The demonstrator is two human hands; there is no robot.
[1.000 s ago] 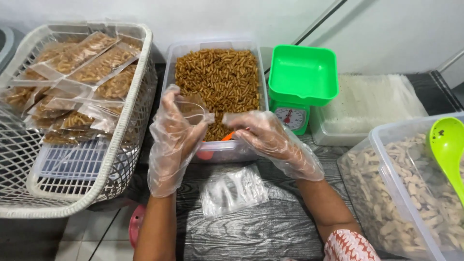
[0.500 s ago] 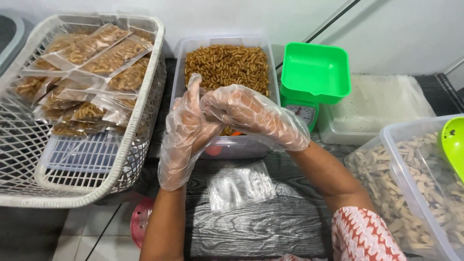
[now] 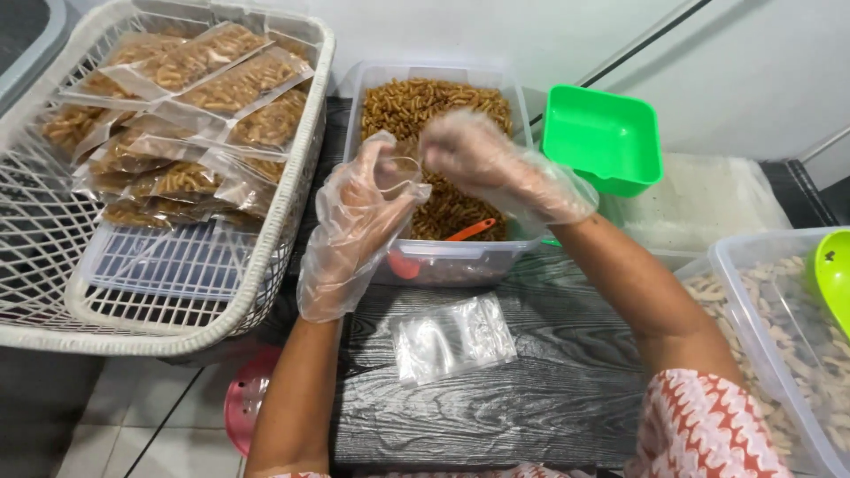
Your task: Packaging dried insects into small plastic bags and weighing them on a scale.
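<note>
**Gloved hands open a small clear bag over the brown-snack tub**

Both hands wear loose clear plastic gloves and are raised above the clear tub [image 3: 531, 252] of brown twisted snacks [image 3: 416, 102]. Left hand [image 3: 359, 212] has fingers curled, pinching the rim of a small clear bag [image 3: 403, 177]; the bag is nearly see-through against the glove, so its exact outline is hard to tell. Right hand [image 3: 482, 159] sits just beside and slightly above the left, fingers bent inward with tips at the bag mouth, likely gripping the other edge. The two hands are touching or almost touching at the bag.

An orange scoop [image 3: 469, 232] lies in the tub on the snacks, below the right hand. On the dark wood-grain table [image 3: 531, 398], near the person, lies a small stack of empty clear bags [image 3: 453, 338], between the forearms.

Left of the tub stands a white wire basket [image 3: 292, 204] holding filled, sealed packets of the same brown snack [image 3: 204, 71], piled up. Right of the tub is a green square tray [image 3: 602, 140]. Far right, a second clear tub [image 3: 744, 292] holds pale stick snacks [image 3: 779, 319], with a lime-green scoop [image 3: 832, 274] at the frame edge. A pink round object [image 3: 243, 412] shows on the floor under the table edge.
</note>
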